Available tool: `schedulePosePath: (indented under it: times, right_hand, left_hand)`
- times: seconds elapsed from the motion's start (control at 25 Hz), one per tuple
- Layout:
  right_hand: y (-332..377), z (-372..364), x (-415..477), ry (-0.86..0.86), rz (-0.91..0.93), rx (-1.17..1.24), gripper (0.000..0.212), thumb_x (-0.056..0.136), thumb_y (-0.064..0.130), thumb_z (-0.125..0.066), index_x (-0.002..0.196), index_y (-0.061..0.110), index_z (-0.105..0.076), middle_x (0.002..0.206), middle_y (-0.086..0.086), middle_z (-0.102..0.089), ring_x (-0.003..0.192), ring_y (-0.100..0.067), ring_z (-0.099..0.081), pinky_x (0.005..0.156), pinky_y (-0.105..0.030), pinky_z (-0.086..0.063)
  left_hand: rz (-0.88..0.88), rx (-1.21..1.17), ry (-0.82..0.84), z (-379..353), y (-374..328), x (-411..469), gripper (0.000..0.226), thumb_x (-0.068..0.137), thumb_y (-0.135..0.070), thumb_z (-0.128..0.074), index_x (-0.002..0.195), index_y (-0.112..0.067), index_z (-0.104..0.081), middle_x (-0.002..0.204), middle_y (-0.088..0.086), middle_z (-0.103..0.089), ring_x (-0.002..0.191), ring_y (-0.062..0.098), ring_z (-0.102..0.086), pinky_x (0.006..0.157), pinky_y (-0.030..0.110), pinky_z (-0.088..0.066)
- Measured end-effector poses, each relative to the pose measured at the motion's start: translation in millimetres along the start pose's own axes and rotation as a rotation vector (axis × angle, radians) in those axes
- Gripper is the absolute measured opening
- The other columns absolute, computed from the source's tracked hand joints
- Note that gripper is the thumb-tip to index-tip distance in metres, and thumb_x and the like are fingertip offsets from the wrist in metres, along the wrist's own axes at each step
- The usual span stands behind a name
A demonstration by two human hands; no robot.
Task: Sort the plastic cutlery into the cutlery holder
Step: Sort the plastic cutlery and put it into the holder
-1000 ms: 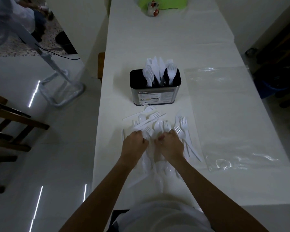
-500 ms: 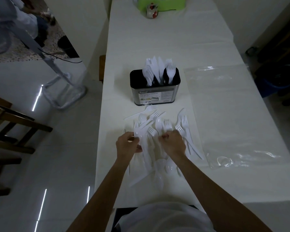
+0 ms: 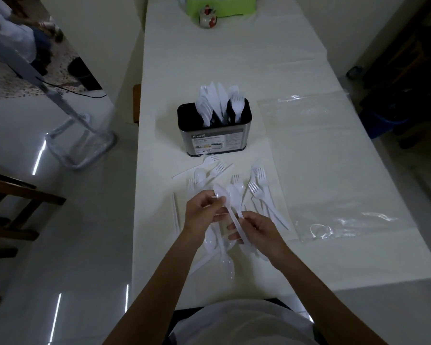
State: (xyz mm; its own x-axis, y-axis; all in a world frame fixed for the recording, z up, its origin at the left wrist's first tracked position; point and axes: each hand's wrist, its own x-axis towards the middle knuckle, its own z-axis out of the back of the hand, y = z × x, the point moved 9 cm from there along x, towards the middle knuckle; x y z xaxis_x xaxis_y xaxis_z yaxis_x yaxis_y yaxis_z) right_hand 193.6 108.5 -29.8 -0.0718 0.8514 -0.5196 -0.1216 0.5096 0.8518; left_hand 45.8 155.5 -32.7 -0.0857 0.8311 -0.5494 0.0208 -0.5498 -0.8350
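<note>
Both hands have risen from the loose cutlery (image 3: 259, 192) since a moment ago, lifting two white plastic spoons (image 3: 230, 194). The left hand (image 3: 202, 212) pinches them just below the bowls. The right hand (image 3: 261, 232) has its grip curled round the handles. Beyond them the cutlery holder (image 3: 214, 139) stands part-filled on the table (image 3: 234, 58). A clear bag (image 3: 334, 170) lies to the right.

My tally on the counter (image 3: 234, 58)
One cutlery holder (image 3: 214, 135), one clear bag (image 3: 334, 170), two lifted spoons (image 3: 230, 195), at least six loose forks (image 3: 260, 174).
</note>
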Motion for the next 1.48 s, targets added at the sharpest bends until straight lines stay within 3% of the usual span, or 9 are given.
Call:
schedulePosePath:
  times: [0.16,0.36,0.52,0.76,0.92,1.12,1.28,1.48]
  right_hand:
    - [-4,-4,-7,0.049,-0.068,0.135,0.027,0.1,0.015,-0.038,0.104,0.007,-0.063,0.083,-0.004,-0.073,0.063,-0.021,-0.068,0.059,-0.029,-0.053]
    - [-6,-1,-11,0.018,-0.067,0.111,0.027,0.1,0.023,-0.039,0.102,0.012,-0.064,0.072,-0.004,-0.065,0.049,-0.016,-0.055,0.046,-0.024,-0.04]
    - [-9,2,-13,0.03,-0.061,0.104,0.036,0.1,0.034,-0.038,0.102,0.009,-0.063,0.064,0.0,-0.057,0.045,-0.01,-0.046,0.043,-0.019,-0.033]
    - [-9,3,-9,0.059,0.003,-0.063,0.027,0.102,0.022,-0.036,0.098,0.007,-0.058,0.059,0.004,-0.044,0.044,-0.002,-0.037,0.044,-0.014,-0.032]
    - [-27,22,-7,-0.014,-0.065,-0.084,0.026,0.101,0.024,-0.036,0.095,0.012,-0.058,0.064,0.002,-0.045,0.045,0.0,-0.037,0.043,-0.013,-0.031]
    - [-35,31,-9,-0.021,-0.062,-0.154,0.026,0.102,0.023,-0.035,0.094,0.014,-0.058,0.063,0.001,-0.044,0.048,-0.001,-0.038,0.046,-0.011,-0.033]
    - [-35,31,-8,-0.042,-0.06,-0.159,0.027,0.102,0.022,-0.034,0.098,0.01,-0.058,0.064,0.0,-0.045,0.051,-0.004,-0.038,0.047,-0.013,-0.033]
    - [-33,37,-8,-0.091,-0.061,-0.065,0.026,0.102,0.021,-0.035,0.096,0.011,-0.059,0.063,0.0,-0.047,0.051,-0.007,-0.04,0.046,-0.015,-0.033]
  left_hand:
    - [-0.037,0.046,0.037,-8,-8,-3,0.019,0.081,-0.004,-0.07,0.1,-0.007,-0.067,0.092,0.01,-0.071,0.069,0.02,-0.071,0.062,0.026,-0.058]
    - [-0.094,0.151,0.184,-22,-21,-6,0.036,0.081,-0.001,-0.068,0.108,-0.025,-0.065,0.091,-0.001,-0.07,0.07,0.013,-0.068,0.061,0.025,-0.057]
    - [-0.134,0.194,0.219,-24,-27,-4,0.023,0.081,-0.001,-0.068,0.097,-0.017,-0.066,0.087,0.009,-0.07,0.066,0.016,-0.068,0.061,0.027,-0.056]
    - [-0.18,0.306,0.198,-26,-28,1,0.019,0.078,-0.005,-0.073,0.09,-0.016,-0.063,0.079,0.005,-0.064,0.057,0.014,-0.064,0.051,0.021,-0.053]
    - [-0.294,0.74,0.217,-13,-13,-10,0.018,0.082,-0.017,-0.07,0.098,-0.015,-0.064,0.079,-0.005,-0.06,0.065,0.004,-0.057,0.057,0.012,-0.046]
    - [-0.529,1.28,0.552,-26,34,-52,0.031,0.086,-0.026,-0.064,0.117,-0.026,-0.062,0.107,-0.004,-0.051,0.091,0.007,-0.047,0.069,0.011,-0.034]
    - [-0.645,1.392,0.588,-38,38,-57,0.033,0.086,-0.032,-0.065,0.117,-0.025,-0.063,0.11,-0.001,-0.048,0.092,0.009,-0.044,0.073,0.017,-0.034]
    - [-0.724,1.347,0.542,-54,23,-54,0.017,0.086,-0.026,-0.064,0.097,-0.014,-0.066,0.096,0.001,-0.049,0.084,0.013,-0.047,0.068,0.02,-0.036]
